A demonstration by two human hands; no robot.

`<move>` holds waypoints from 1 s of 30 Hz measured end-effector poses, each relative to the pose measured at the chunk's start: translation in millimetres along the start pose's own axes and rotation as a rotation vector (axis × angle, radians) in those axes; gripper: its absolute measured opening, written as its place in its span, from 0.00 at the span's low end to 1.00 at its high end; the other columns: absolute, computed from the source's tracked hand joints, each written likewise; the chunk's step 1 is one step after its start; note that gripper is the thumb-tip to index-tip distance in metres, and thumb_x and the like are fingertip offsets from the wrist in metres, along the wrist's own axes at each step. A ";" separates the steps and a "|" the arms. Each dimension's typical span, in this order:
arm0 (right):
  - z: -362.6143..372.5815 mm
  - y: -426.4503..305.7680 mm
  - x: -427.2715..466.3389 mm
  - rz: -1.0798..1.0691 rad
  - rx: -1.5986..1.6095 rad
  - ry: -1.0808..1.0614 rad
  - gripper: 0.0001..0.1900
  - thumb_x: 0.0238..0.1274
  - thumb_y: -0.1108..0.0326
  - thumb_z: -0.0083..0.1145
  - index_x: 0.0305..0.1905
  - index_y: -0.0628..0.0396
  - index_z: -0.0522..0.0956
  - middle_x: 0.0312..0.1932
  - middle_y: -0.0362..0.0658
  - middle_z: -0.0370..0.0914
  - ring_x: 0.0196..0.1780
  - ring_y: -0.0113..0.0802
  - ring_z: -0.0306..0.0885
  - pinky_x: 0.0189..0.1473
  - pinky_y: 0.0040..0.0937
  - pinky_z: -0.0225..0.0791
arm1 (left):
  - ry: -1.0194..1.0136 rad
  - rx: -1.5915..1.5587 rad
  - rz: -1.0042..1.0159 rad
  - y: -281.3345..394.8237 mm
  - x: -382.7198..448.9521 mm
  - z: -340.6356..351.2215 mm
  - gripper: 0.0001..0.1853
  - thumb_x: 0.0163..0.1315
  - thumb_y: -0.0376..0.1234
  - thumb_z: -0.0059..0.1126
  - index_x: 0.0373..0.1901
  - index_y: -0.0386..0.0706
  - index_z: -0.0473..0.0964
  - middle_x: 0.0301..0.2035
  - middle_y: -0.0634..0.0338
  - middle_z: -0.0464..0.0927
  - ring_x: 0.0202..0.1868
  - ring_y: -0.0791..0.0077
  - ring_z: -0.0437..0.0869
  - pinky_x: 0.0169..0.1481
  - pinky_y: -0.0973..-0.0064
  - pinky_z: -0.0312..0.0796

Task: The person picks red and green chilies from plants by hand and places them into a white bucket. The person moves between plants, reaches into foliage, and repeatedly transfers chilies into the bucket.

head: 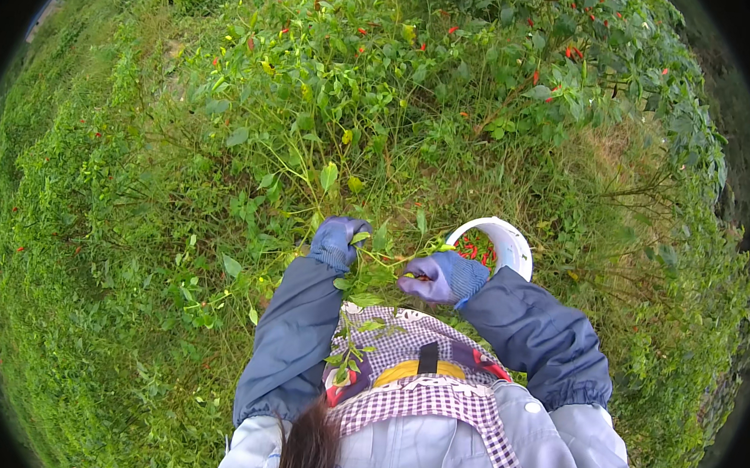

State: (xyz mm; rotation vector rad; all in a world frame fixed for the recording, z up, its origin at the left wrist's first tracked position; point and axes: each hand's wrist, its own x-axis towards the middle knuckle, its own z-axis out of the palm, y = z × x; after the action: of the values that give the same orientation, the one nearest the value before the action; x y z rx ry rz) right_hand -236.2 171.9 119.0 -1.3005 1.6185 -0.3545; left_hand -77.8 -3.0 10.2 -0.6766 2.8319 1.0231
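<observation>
My left hand (341, 239), in a purple-blue knit-cuffed glove, is closed around a leafy chili branch (380, 258) in front of my body. The branch reaches right, toward my right hand (436, 277), which wears a matching glove. Its fingers are curled, and small yellowish and reddish bits, apparently chili peppers (419, 277), show between them. Just beyond the right wrist is a white plastic bucket (513, 238). Red and green chili peppers (475, 247) lie inside; my right sleeve and hand hide part of its near side.
Chili bushes (360, 70) with red and green fruit grow ahead; a taller bush (575, 72) stands at upper right. Grass and weeds (117, 281) spread to the left. A checked apron (416, 393) covers my front, with leafy sprigs (347, 356) hanging before it.
</observation>
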 end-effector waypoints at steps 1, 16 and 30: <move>-2.2 1.1 -0.1 -0.016 0.187 -0.164 0.18 0.57 0.49 0.50 0.35 0.52 0.79 0.17 0.43 0.75 0.20 0.32 0.75 0.24 0.30 0.67 | -0.013 0.006 -0.009 0.8 0.4 1.1 0.17 0.38 0.27 0.57 0.35 0.50 0.75 0.30 0.54 0.78 0.35 0.57 0.79 0.43 0.66 0.72; 32.4 54.4 -22.5 0.020 1.157 -0.155 0.20 0.59 0.56 0.44 0.45 0.61 0.76 0.23 0.43 0.78 0.11 0.17 0.57 0.14 0.17 0.50 | 0.382 -1.498 -0.666 -61.4 16.9 46.6 0.07 0.54 0.26 0.51 0.35 0.41 0.75 0.28 0.59 0.77 0.26 0.79 0.72 0.26 0.79 0.66; 71.5 84.2 30.3 0.364 0.872 -0.209 0.26 0.60 0.41 0.40 0.36 0.53 0.81 0.18 0.37 0.76 0.15 0.20 0.62 0.17 0.21 0.54 | 0.271 -0.309 -0.272 -49.4 0.8 24.2 0.14 0.47 0.24 0.57 0.39 0.42 0.75 0.27 0.59 0.75 0.27 0.72 0.74 0.31 0.74 0.69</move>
State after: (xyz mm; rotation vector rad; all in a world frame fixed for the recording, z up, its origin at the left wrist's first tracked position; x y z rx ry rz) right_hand -223.9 201.9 9.1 -0.3605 1.2517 -0.5858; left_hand -60.0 -22.1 -38.2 -1.2776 2.7030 1.4241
